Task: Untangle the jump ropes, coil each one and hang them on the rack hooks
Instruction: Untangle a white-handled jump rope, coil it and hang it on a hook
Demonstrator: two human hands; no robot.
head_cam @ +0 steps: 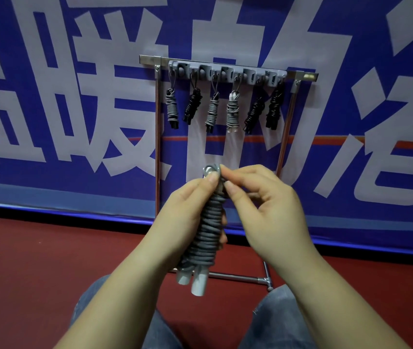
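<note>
A grey jump rope (pixel 206 238) is wound tightly around its two pale handles, which stick out below. My left hand (pixel 182 212) grips this coil upright in front of me. My right hand (pixel 266 200) pinches the rope's small loop at the top of the coil. Ahead stands a metal rack (pixel 286 137) with a grey hook strip (pixel 228 71). Several coiled ropes hang from its hooks, some grey (pixel 171 108), some black (pixel 193 105).
A blue banner (pixel 49 96) with large white characters covers the wall behind the rack. The rack's foot bar (pixel 240 275) rests on the red floor (pixel 36 273). My knees in jeans (pixel 283 321) are at the bottom edge.
</note>
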